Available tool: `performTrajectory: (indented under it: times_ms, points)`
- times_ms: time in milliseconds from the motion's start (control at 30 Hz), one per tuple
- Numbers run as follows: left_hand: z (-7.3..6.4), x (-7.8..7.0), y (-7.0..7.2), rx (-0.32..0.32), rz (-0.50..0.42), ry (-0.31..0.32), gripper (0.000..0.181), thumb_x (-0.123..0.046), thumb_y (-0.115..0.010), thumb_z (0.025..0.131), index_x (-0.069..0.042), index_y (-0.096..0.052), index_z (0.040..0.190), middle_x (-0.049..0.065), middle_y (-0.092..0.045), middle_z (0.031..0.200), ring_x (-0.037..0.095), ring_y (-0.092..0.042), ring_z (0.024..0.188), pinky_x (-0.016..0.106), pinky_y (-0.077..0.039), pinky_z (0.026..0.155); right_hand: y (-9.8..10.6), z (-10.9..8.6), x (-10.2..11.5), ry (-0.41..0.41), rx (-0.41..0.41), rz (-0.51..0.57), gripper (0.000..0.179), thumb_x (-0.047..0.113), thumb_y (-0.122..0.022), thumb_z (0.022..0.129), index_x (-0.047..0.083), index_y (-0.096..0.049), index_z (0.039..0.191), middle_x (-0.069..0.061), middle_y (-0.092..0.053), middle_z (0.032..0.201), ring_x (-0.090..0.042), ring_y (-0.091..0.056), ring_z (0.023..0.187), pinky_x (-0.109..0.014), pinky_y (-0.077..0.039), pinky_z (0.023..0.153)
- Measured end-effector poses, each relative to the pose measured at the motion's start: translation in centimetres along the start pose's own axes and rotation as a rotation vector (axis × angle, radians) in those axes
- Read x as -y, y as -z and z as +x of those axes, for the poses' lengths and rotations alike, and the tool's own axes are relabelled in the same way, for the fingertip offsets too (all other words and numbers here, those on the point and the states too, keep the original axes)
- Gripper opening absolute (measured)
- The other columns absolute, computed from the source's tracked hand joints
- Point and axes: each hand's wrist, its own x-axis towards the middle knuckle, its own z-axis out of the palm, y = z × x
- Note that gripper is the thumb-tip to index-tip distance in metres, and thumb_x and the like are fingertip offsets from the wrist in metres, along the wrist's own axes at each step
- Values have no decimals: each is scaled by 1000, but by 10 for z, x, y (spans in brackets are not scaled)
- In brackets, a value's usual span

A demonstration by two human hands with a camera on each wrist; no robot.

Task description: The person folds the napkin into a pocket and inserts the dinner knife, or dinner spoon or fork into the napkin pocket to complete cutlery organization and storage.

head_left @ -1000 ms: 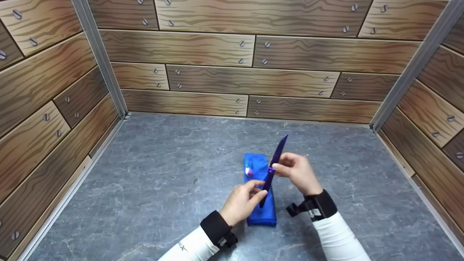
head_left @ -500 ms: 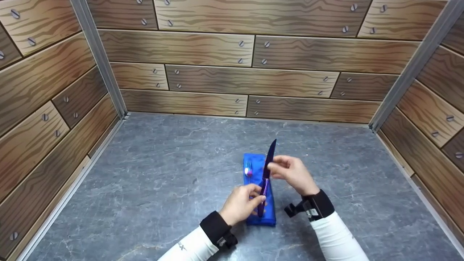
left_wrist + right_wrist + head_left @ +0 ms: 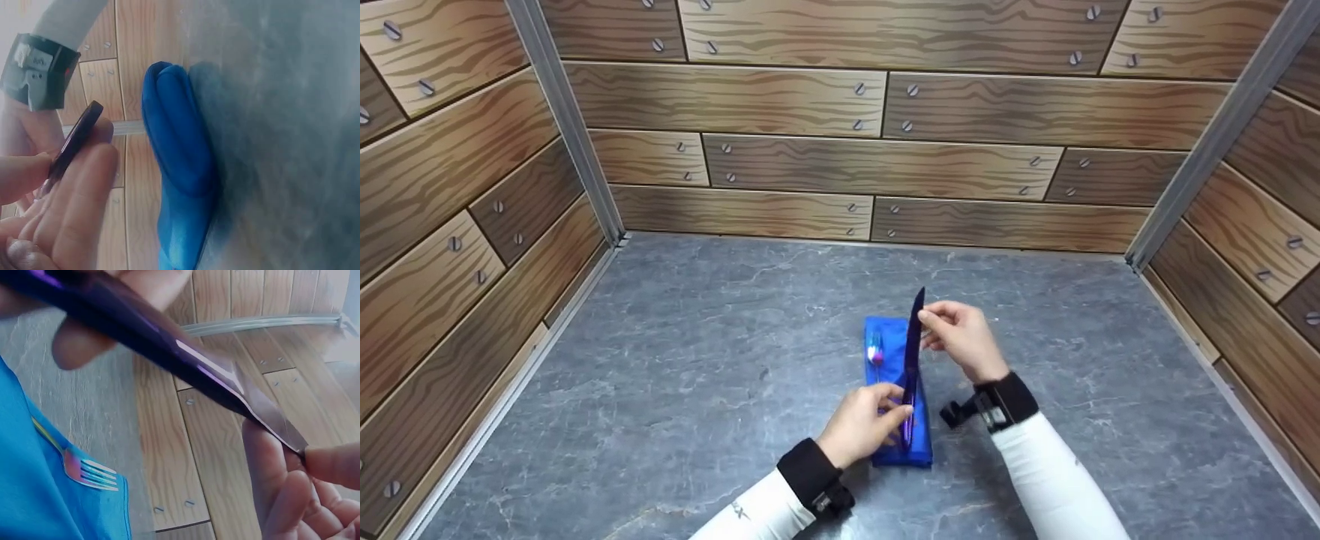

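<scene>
A dark purple metallic knife [image 3: 913, 341] is held above a folded blue cloth [image 3: 889, 330], blade pointing to the far wall. My left hand [image 3: 856, 426] pinches its handle between thumb and fingers; the handle end [image 3: 81, 130] shows in the left wrist view. Higher up, my right hand [image 3: 964, 339] pinches the blade edge between thumb and forefinger. In the right wrist view the knife [image 3: 197, 377] stretches diagonally from one hand to the other. A rainbow-coloured fork [image 3: 76, 467] lies on the cloth, to the left of the knife; the left hand partly covers its handle.
The cloth lies on a grey marbled tabletop [image 3: 720, 337]. Wood-patterned walls [image 3: 780, 165] enclose it at the back and both sides, with metal strips [image 3: 574, 127] at the corners. Black wrist cameras [image 3: 810, 476] sit on both wrists.
My right hand has slid from the middle of the knife up along the blade towards its tip. The knife has shifted left and now stands closer to straight; the left hand has dropped slightly.
</scene>
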Motion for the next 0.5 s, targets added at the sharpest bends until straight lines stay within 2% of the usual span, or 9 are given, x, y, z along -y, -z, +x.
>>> performTrajectory:
  times_ms: [67,133,233,333,433,500]
  points:
    - [10,22,-2,-7,112,-59,27,-16,-80,112,4,-79,130,13,-90,105,13,-83,77,24,-68,70,4,12,3,-8,22,2,18,4,-69,115,-11,-78,121,8,-79,88,-7,-73,66,-22,-65,68]
    - [19,46,-4,-19,295,-125,24,-23,-82,112,-4,-84,126,4,-91,104,0,-79,81,23,-67,77,8,26,7,-20,19,10,19,3,-68,115,-11,-77,124,6,-77,90,-7,-72,68,-22,-66,71]
    - [17,53,-6,-44,642,-200,22,-33,-86,108,-14,-88,120,-1,-89,109,8,-82,95,29,-68,83,13,47,11,-34,-25,53,23,2,-67,115,-15,-73,129,6,-75,91,-6,-70,67,-21,-67,71]
    - [12,57,-9,-9,917,-234,30,-46,-93,100,-21,-90,116,-4,-84,109,17,-81,97,35,-67,77,14,66,12,-38,-77,83,26,1,-66,116,-19,-70,132,7,-73,87,-4,-69,63,-18,-65,67]
    - [8,59,-12,57,1046,-252,38,-54,-98,93,-23,-89,113,-3,-78,108,18,-76,94,35,-63,72,13,81,9,-34,-121,79,28,2,-65,116,-22,-68,132,7,-72,83,-2,-68,57,-16,-63,63]
    - [6,59,-12,86,1081,-255,41,-56,-101,89,-23,-88,109,-2,-75,108,17,-73,93,34,-62,71,11,89,4,-38,-145,67,29,2,-64,117,-23,-68,133,7,-71,81,-1,-68,55,-15,-62,61]
